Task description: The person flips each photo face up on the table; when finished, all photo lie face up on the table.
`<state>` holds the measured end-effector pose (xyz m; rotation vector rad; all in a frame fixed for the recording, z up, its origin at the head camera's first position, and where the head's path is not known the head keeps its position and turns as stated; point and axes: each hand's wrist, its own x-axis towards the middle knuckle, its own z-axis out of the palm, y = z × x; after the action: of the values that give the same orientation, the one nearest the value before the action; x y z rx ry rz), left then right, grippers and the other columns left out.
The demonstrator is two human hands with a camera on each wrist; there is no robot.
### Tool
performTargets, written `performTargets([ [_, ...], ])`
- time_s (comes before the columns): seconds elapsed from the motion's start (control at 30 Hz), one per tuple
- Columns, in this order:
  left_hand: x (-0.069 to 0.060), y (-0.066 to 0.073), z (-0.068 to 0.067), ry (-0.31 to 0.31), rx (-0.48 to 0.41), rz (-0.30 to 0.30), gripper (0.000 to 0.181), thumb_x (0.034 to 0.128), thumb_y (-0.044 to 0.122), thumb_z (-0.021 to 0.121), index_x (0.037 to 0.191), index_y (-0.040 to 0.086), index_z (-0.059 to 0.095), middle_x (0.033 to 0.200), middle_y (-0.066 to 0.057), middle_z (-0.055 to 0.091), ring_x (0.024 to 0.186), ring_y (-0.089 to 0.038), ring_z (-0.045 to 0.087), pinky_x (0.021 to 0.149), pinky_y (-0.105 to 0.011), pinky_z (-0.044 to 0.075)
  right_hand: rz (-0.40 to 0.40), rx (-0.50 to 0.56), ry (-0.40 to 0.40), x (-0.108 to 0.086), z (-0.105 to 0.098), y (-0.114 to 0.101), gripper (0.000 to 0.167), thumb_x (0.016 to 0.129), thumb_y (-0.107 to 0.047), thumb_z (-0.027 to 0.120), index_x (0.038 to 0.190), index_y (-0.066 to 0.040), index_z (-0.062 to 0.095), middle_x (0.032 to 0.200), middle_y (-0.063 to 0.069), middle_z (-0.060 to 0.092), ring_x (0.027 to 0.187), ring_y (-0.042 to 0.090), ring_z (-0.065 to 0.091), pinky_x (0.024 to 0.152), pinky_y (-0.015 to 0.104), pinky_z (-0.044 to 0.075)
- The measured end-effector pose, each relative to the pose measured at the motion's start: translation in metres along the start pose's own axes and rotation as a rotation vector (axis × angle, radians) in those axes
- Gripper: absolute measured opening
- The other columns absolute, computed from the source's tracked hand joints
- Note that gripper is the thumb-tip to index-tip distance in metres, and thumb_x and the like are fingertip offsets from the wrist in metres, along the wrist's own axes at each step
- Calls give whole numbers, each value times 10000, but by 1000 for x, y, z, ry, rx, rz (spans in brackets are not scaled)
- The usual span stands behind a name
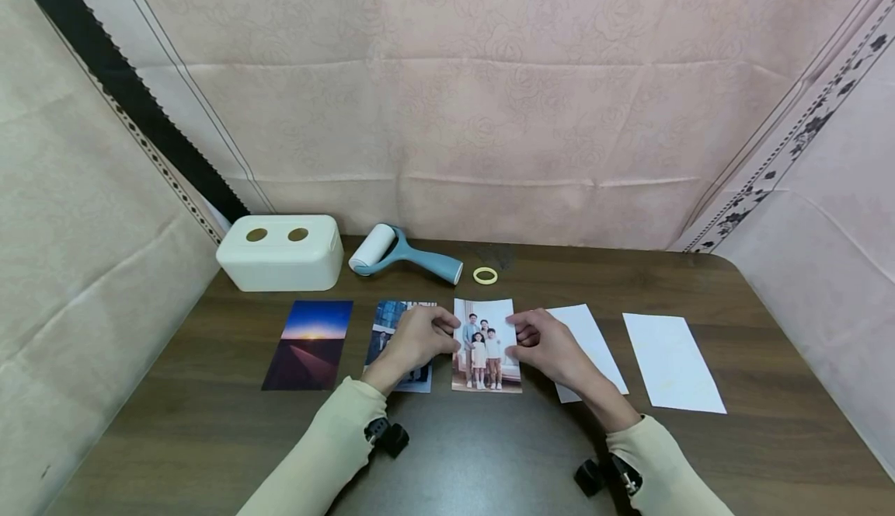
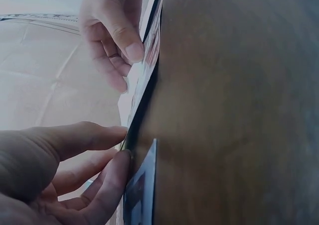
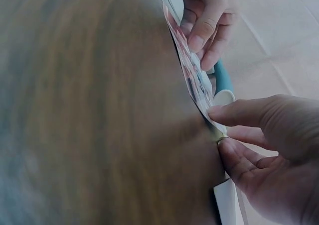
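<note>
A family photo (image 1: 485, 357) is held at its two side edges, near the middle of the table. My left hand (image 1: 419, 341) pinches its left edge, and my right hand (image 1: 555, 349) pinches the right one. In the right wrist view the thumb lies on the photo's (image 3: 195, 78) face, with a finger at its edge. A dark gap under the photo (image 2: 144, 78) in the left wrist view shows it slightly off the tabletop. Beneath my left hand lies a blue-toned photo (image 1: 419, 380), partly covered. Beside my right wrist rests a white sheet (image 1: 583, 337), partly hidden.
A sunset photo (image 1: 311, 345) lies at the left, and another white sheet (image 1: 674, 364) at the right. Along the back of the wooden table (image 1: 482, 461) stand a white box with two holes (image 1: 280, 259), a blue-handled lint roller (image 1: 409, 256) and a yellow ring (image 1: 485, 276).
</note>
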<state>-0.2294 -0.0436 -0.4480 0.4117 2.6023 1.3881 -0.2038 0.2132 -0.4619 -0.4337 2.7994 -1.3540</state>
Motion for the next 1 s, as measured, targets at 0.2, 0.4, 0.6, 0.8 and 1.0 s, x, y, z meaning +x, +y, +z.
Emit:
performTargets([
  [0.2,0,0,1,21,62,35,221,818,14,880,1019,23,790,870,-32,719,753,-119,642,705,-317,552,-19,-30,-7,0,0,-2,406,856,8,862,1229,64,711,1010,97,598,923,227,636,829,365,569],
  [0.4,-2,1,2,30,93,46,233,802,5,892,1015,15,797,906,-55,715,789,-145,619,715,-326,546,2,-41,-23,-1,1,-3,381,858,-18,873,1198,60,719,1029,105,582,930,229,628,846,409,560],
  [0.6,-2,1,3,30,99,40,238,802,8,892,1021,17,799,932,-63,720,813,-157,625,735,-336,554,15,-55,-27,-1,1,-3,360,860,-21,872,1179,55,725,1026,98,572,928,228,618,848,409,553],
  [0.8,-2,1,3,28,87,45,237,821,9,877,1043,11,795,947,-73,730,806,-149,634,735,-334,561,0,-63,-31,-1,0,-4,346,881,-40,858,1188,48,724,1035,90,597,935,216,608,840,375,548],
  [1.0,-4,7,5,34,29,68,234,863,28,857,1080,7,773,977,-94,730,812,-160,673,743,-345,577,5,-7,-35,-2,-10,-7,304,949,-96,805,1213,27,719,1090,104,655,968,213,666,842,378,581],
])
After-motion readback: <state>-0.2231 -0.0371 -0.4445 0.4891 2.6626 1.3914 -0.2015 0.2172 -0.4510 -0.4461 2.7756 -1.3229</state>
